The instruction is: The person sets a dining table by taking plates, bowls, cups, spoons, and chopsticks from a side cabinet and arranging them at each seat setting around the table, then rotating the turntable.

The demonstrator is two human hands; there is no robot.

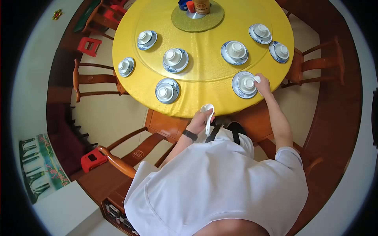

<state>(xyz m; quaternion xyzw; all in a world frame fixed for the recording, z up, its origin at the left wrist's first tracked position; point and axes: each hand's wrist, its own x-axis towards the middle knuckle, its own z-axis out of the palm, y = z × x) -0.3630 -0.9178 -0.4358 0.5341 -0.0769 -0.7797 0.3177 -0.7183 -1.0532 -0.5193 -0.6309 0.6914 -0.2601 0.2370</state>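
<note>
My left hand [202, 119] is closed around a small bunch of white soup spoons [209, 109], held just off the table's near edge, one handle pointing down. My right hand [264, 85] reaches to the near-right place setting, fingers pinched on a white spoon [257, 79] of which only a small end shows. It is beside an upturned white bowl [247, 83] on a blue-and-white plate [237, 87]. Left of it along the near edge stands another upturned bowl [165, 93] on a patterned plate [173, 83].
A yellow cloth covers the round table [204, 94]. More settings stand around it, including a plate with stacked bowls [235, 50]. A glass turntable [185, 25] carries a tan container [202, 6]. Wooden chairs [94, 79] and a red stool [93, 159] surround the table.
</note>
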